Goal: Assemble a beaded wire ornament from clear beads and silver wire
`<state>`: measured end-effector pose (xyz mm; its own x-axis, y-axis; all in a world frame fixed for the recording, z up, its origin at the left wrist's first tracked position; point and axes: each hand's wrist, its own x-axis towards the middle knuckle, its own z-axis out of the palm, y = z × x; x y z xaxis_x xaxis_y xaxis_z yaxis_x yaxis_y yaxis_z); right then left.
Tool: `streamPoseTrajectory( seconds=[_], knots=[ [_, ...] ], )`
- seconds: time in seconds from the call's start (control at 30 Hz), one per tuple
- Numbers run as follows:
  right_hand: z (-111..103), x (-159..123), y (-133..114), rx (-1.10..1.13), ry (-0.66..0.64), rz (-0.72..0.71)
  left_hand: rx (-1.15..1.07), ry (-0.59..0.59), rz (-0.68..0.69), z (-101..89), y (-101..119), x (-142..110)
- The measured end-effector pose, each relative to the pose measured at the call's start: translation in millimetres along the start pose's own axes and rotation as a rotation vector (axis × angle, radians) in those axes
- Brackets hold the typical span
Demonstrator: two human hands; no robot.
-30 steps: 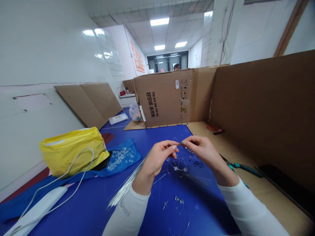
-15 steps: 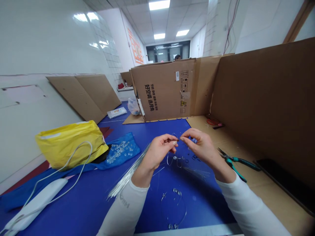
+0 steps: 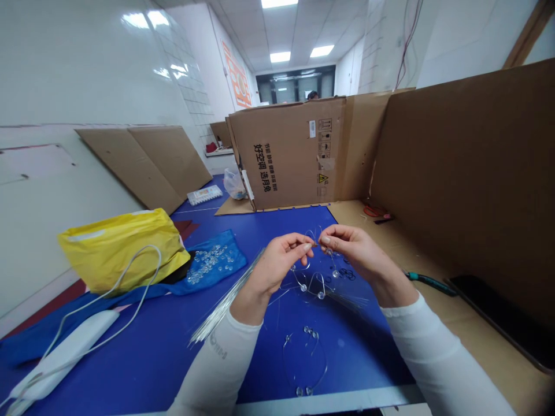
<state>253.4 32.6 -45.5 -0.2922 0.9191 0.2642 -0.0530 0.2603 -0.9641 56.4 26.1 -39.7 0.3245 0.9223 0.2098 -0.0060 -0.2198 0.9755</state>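
My left hand [image 3: 281,263] and my right hand [image 3: 349,248] meet above a blue mat [image 3: 359,358], their fingertips pinching a thin wire [image 3: 314,244] between them. The wire curves upward and carries small clear beads. Just below my hands lies a looped wire piece with clear beads [image 3: 310,287]. A similar beaded wire loop [image 3: 303,359] rests nearer me on the mat. A bundle of straight silver wires [image 3: 221,306] fans out beneath my left forearm. A small dark wire coil [image 3: 347,274] lies to the right, partly behind my right hand.
A blue cloth with loose clear beads [image 3: 212,263] lies left of my hands, beside a yellow bag [image 3: 124,251] and a white corded device [image 3: 65,355]. Teal-handled pliers [image 3: 429,283] lie on cardboard at right. Cardboard partitions [image 3: 286,153] stand ahead and alongside.
The whole scene has shifted upward in the view as my head tilted down. My hands stay together on the wire, and my right forearm now covers most of the pliers.
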Motion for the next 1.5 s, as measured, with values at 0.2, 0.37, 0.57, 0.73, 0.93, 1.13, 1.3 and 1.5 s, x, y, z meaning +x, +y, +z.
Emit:
streamPoseTrajectory(
  seconds=[0.2, 0.37, 0.57, 0.73, 0.93, 1.13, 1.3, 1.5],
  knots=[
    [0.4, 0.6, 0.4, 0.080, -0.033, 0.011, 0.014, -0.015, 0.035, -0.9, -0.9, -0.7],
    [5.3, -1.9, -7.7, -0.053, 0.032, -0.051, -0.026, 0.031, -0.005, 1.1, 0.7, -1.2],
    [7.9, 0.7, -6.6, -0.123, 0.064, -0.070, -0.029, 0.044, -0.013, -0.3, 3.6, -1.1],
    [9.2, 3.1, -2.7, -0.122, 0.086, -0.080, -0.041, 0.053, -0.021, -1.8, 4.8, -1.5],
    [8.0, 3.0, -0.3, -0.222, 0.115, -0.147, -0.095, 0.050, -0.031, -2.2, 5.4, -2.8],
    [9.0, 1.2, -2.0, -0.395, 0.124, -0.306, -0.084, 0.023, -0.012, -3.4, 4.5, -2.1],
    [11.1, -0.8, -2.9, -0.464, 0.147, -0.419, -0.012, 0.036, -0.002, -2.4, 3.9, -2.7],
    [9.8, 2.7, -0.2, -0.320, 0.111, -0.262, 0.021, 0.015, 0.003, -4.1, 5.3, -4.0]
  ],
)
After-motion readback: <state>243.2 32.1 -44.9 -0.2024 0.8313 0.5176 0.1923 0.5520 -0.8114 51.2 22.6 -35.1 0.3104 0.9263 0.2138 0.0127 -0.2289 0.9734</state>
